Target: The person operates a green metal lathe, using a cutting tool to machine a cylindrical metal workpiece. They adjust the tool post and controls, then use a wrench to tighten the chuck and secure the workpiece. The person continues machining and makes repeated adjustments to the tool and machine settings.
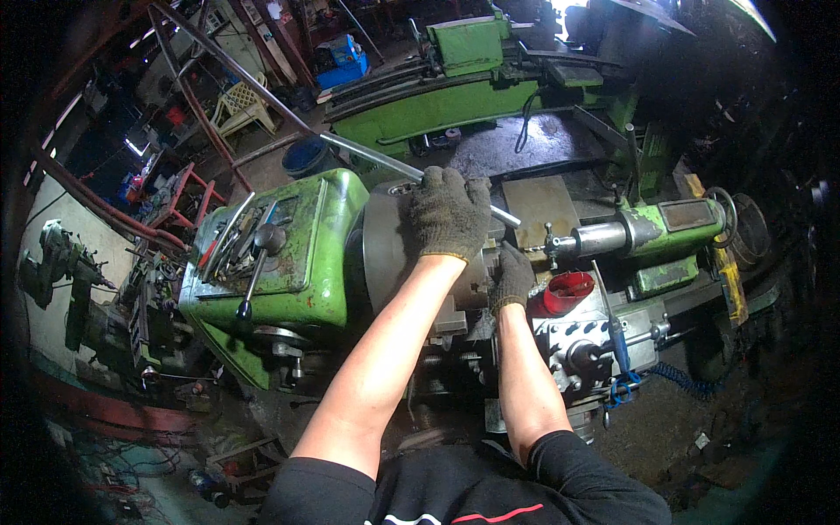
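Note:
My left hand [451,214], in a dark knitted work glove, is closed around a long silvery metal bar [372,157] above the grey lathe chuck [385,249]. The bar slants down from upper left, and its right end comes out past my knuckles. My right hand [514,278], gloved as well, is low at the chuck's right face. Its fingers point away from me toward the jaws; most of them are hidden, so any grip there does not show. Just right of this hand sits a red cup-like container [567,293] on the tool carriage [573,350].
The green headstock [328,227] carries loose hand tools on top and a ball-ended lever [254,284]. On the right is the green tailstock [669,232] with a handwheel [724,217]. A blue-handled tool [619,346] leans at the carriage. Another green machine [420,114] stands behind.

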`<state>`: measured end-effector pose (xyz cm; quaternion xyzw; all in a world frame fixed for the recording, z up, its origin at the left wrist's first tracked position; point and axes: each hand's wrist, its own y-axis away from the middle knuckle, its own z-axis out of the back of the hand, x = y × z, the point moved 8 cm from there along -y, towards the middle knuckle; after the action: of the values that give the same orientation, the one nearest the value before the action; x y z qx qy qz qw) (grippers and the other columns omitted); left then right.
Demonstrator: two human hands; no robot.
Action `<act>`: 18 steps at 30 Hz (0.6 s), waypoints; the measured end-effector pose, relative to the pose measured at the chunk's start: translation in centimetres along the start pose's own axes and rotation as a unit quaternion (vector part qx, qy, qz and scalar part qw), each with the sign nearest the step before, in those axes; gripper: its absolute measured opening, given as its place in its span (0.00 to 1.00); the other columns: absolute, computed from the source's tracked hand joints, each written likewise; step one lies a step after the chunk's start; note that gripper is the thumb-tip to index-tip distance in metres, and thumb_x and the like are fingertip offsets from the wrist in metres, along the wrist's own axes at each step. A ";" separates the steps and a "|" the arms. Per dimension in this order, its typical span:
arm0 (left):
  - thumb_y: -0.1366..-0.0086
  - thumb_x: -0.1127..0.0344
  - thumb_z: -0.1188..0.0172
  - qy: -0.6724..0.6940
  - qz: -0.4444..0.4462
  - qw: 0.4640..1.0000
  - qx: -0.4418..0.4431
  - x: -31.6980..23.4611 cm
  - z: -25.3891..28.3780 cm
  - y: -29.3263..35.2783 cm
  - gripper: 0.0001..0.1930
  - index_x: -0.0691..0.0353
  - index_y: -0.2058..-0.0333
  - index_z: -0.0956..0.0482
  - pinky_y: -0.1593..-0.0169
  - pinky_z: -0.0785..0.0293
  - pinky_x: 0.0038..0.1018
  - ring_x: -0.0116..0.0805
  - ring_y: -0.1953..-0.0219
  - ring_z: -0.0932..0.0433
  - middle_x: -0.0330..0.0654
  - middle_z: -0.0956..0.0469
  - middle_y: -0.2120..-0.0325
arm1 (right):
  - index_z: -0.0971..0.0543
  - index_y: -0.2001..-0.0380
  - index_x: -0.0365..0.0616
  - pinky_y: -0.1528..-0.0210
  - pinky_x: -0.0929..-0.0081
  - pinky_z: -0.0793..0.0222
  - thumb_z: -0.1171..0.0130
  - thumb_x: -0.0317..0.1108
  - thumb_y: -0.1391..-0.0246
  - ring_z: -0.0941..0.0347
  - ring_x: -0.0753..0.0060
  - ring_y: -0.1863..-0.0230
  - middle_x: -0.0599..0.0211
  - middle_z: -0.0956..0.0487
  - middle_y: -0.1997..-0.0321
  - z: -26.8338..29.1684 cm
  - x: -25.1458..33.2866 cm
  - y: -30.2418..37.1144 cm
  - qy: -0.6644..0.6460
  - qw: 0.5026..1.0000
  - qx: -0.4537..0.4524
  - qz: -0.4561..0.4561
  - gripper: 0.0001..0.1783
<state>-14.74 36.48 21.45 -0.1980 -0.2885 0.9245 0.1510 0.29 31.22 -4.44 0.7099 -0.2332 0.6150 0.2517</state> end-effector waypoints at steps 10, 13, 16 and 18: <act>0.19 0.45 0.49 -0.015 0.043 0.999 0.020 -0.7 0.3 -0.2 0.24 0.63 0.57 0.20 0.42 0.26 0.57 0.61 0.49 0.21 0.57 0.23 0.54 | 0.13 0.40 0.34 0.44 0.70 0.21 0.36 0.39 0.34 0.12 0.67 0.48 0.50 0.09 0.43 0.4 0.1 -0.4 0.048 0.999 0.011 0.024 0.25; 0.19 0.43 0.49 -0.024 0.063 0.998 0.011 -0.8 0.6 -0.2 0.26 0.63 0.57 0.20 0.43 0.26 0.58 0.62 0.50 0.21 0.57 0.23 0.55 | 0.13 0.40 0.35 0.43 0.70 0.21 0.36 0.40 0.33 0.12 0.67 0.47 0.50 0.09 0.43 0.2 -0.9 -0.5 0.019 1.000 0.008 0.010 0.25; 0.19 0.41 0.50 -0.050 0.059 0.997 -0.003 -0.8 0.5 0.0 0.27 0.62 0.58 0.20 0.44 0.26 0.58 0.62 0.51 0.20 0.57 0.23 0.55 | 0.12 0.41 0.36 0.43 0.69 0.21 0.35 0.40 0.33 0.12 0.66 0.47 0.50 0.09 0.43 0.2 -0.4 -0.3 0.064 0.998 0.012 0.017 0.24; 0.19 0.40 0.50 -0.060 0.052 0.997 -0.003 -1.1 0.4 -0.1 0.27 0.62 0.58 0.20 0.45 0.25 0.58 0.61 0.52 0.20 0.57 0.23 0.55 | 0.12 0.41 0.37 0.43 0.68 0.21 0.35 0.40 0.33 0.12 0.64 0.46 0.49 0.09 0.43 0.5 -0.2 -0.6 0.122 0.989 0.003 0.090 0.24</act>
<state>-13.95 35.98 22.15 -0.1574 -0.2894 0.9403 0.0850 0.98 31.37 -4.75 0.6068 -0.2620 0.7175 0.2199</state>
